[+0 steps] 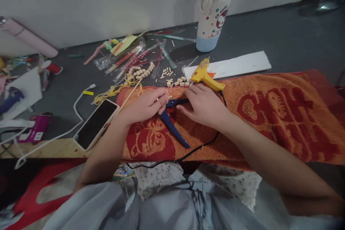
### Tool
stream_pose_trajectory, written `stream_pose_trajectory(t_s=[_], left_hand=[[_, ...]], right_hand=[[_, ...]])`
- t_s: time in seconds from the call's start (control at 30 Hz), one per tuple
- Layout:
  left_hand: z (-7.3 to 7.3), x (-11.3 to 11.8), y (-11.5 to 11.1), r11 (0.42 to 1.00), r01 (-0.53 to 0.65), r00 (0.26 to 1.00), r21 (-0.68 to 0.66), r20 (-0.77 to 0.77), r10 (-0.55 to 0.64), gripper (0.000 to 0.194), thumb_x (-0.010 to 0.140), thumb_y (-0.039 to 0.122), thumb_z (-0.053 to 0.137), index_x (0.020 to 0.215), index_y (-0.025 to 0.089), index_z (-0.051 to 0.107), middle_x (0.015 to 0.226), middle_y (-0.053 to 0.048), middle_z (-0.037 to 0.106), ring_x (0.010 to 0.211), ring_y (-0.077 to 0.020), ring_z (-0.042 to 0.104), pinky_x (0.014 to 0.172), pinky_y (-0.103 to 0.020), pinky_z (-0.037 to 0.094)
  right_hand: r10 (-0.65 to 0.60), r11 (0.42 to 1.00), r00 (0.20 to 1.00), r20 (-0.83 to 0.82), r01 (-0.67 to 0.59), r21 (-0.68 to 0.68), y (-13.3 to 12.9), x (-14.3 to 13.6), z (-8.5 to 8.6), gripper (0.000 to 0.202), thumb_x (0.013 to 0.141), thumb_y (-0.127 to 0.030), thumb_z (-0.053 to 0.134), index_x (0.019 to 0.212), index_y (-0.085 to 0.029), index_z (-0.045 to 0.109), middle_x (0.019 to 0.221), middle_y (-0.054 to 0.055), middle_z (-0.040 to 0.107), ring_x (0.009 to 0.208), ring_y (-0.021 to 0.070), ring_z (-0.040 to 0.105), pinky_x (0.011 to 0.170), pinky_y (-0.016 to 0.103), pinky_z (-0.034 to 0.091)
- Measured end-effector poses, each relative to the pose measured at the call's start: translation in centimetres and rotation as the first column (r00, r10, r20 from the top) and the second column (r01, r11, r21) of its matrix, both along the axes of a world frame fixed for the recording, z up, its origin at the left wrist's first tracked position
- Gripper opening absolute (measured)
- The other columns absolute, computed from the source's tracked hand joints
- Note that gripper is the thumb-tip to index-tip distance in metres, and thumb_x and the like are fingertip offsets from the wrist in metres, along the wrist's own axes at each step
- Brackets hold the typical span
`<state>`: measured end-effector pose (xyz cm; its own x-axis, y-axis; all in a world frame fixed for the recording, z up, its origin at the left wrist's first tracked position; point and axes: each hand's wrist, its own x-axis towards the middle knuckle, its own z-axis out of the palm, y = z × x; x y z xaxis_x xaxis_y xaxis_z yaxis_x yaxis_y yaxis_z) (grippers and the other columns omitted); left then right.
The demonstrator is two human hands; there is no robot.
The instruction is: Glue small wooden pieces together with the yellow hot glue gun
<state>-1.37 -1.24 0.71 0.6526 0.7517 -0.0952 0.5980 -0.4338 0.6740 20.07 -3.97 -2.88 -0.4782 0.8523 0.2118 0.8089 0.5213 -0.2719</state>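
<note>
My left hand (149, 104) is closed, its fingertips pinching a thin pale wooden stick (169, 97) of which only short ends show. Just beside those fingertips lies a pair of blue-handled pliers (174, 128) on the orange and red towel (205, 129), handles spread wide. My right hand (203, 104) arches over the upper handle, thumb apart from the fingers; whether it touches the handle is hard to see. Behind it rests a yellow glue gun (206, 76), its black cord running under my right wrist. Short cut wooden pieces (182, 81) are clustered behind the towel's edge.
A smartphone (96, 124) and white cable (77, 106) lie left. Yellow string (114, 93), wrapped sticks (132, 57) and more wooden bits crowd the back. A white strip (239, 65) lies behind the towel, near a tall bottle (212, 18). Red thread spool (52, 67) stands left.
</note>
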Motion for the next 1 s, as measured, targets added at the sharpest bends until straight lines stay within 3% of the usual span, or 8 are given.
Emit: stream_pose_trajectory(t_s=[0.1, 0.23, 0.4, 0.67, 0.73, 0.83, 0.9, 1.0], left_hand=[[1.0, -0.6, -0.2, 0.952, 0.103, 0.993, -0.287, -0.029, -0.116, 0.033, 0.099, 0.042, 0.032, 0.079, 0.021, 0.047, 0.061, 0.001, 0.063, 0.055, -0.0099, 0.055, 0.057, -0.022, 0.044], [1.6, -0.5, -0.6, 0.828, 0.190, 0.970, -0.528, -0.030, -0.242, 0.030, 0.099, 0.043, 0.033, 0.080, 0.022, 0.044, 0.073, -0.002, 0.072, 0.049, -0.0092, 0.058, 0.048, -0.021, 0.042], [1.1, 0.0, -1.4, 0.747, 0.189, 0.970, -0.638, 0.003, -0.242, 0.028, 0.096, 0.045, 0.038, 0.082, 0.021, 0.045, 0.098, -0.009, 0.073, 0.061, -0.0110, 0.068, 0.046, -0.019, 0.044], [1.5, 0.2, -1.7, 0.706, 0.130, 0.973, -0.696, -0.048, -0.227, 0.027, 0.094, 0.044, 0.044, 0.082, 0.020, 0.043, 0.098, -0.006, 0.071, 0.075, -0.0118, 0.068, 0.055, -0.019, 0.048], [1.7, 0.0, -1.3, 0.708, 0.155, 0.962, -0.689, -0.059, -0.268, 0.026, 0.094, 0.043, 0.043, 0.082, 0.020, 0.042, 0.091, -0.004, 0.072, 0.063, -0.0093, 0.063, 0.052, -0.019, 0.045], [1.9, -0.8, -0.6, 0.789, 0.240, 0.944, -0.565, -0.053, -0.324, 0.029, 0.094, 0.043, 0.044, 0.078, 0.019, 0.045, 0.069, -0.001, 0.066, 0.049, -0.0066, 0.048, 0.047, -0.019, 0.036], [1.8, -1.5, -0.1, 0.865, 0.220, 0.971, -0.452, 0.015, -0.239, 0.032, 0.094, 0.040, 0.046, 0.072, 0.018, 0.046, 0.060, 0.001, 0.056, 0.050, -0.0058, 0.044, 0.049, -0.019, 0.035], [1.3, -2.2, 0.8, 0.897, 0.066, 0.981, -0.437, 0.192, 0.022, 0.029, 0.094, 0.038, 0.047, 0.073, 0.019, 0.042, 0.056, 0.005, 0.043, 0.045, -0.0038, 0.036, 0.044, -0.017, 0.028]], right_hand=[[0.029, 1.000, 0.998, 0.061, -0.028, -0.015, -0.6, -0.3, 0.1, 0.045, 0.091, -0.051, 0.052, 0.100, -0.009, 0.063, 0.103, 0.020, 0.066, 0.101, 0.0345, 0.057, 0.090, 0.043, 0.041], [0.014, 1.000, 0.994, 0.107, -0.011, -0.024, -0.9, -0.4, 0.2, 0.049, 0.094, -0.053, 0.045, 0.103, -0.008, 0.063, 0.104, 0.021, 0.066, 0.102, 0.0350, 0.057, 0.090, 0.043, 0.042], [0.036, 0.998, 0.987, 0.156, -0.028, -0.051, -0.8, -0.1, 0.5, 0.055, 0.093, -0.057, 0.044, 0.101, -0.007, 0.064, 0.103, 0.021, 0.066, 0.100, 0.0351, 0.059, 0.091, 0.043, 0.042], [0.076, 0.993, 0.958, 0.278, -0.047, -0.111, -2.5, -0.9, 1.4, 0.088, 0.077, -0.080, 0.046, 0.117, -0.003, 0.060, 0.117, 0.027, 0.062, 0.109, 0.0410, 0.057, 0.091, 0.049, 0.044], [0.064, 0.991, 0.945, 0.320, -0.022, -0.132, -2.9, -1.4, 1.6, 0.099, 0.073, -0.083, 0.047, 0.125, 0.000, 0.055, 0.121, 0.028, 0.060, 0.112, 0.0428, 0.056, 0.094, 0.050, 0.044], [0.045, 0.985, 0.925, 0.378, 0.022, -0.169, -3.3, -2.0, 1.7, 0.113, 0.069, -0.087, 0.046, 0.137, 0.004, 0.045, 0.129, 0.030, 0.056, 0.118, 0.0443, 0.053, 0.099, 0.050, 0.041], [0.036, 0.981, 0.909, 0.414, 0.047, -0.187, -3.6, -2.4, 1.8, 0.117, 0.069, -0.087, 0.046, 0.141, 0.005, 0.041, 0.136, 0.032, 0.051, 0.123, 0.0445, 0.050, 0.103, 0.050, 0.038], [0.012, 0.975, 0.883, 0.469, 0.093, -0.200, -3.9, -3.2, 2.1, 0.114, 0.071, -0.081, 0.049, 0.143, 0.006, 0.037, 0.139, 0.033, 0.048, 0.126, 0.0448, 0.047, 0.104, 0.051, 0.036]])
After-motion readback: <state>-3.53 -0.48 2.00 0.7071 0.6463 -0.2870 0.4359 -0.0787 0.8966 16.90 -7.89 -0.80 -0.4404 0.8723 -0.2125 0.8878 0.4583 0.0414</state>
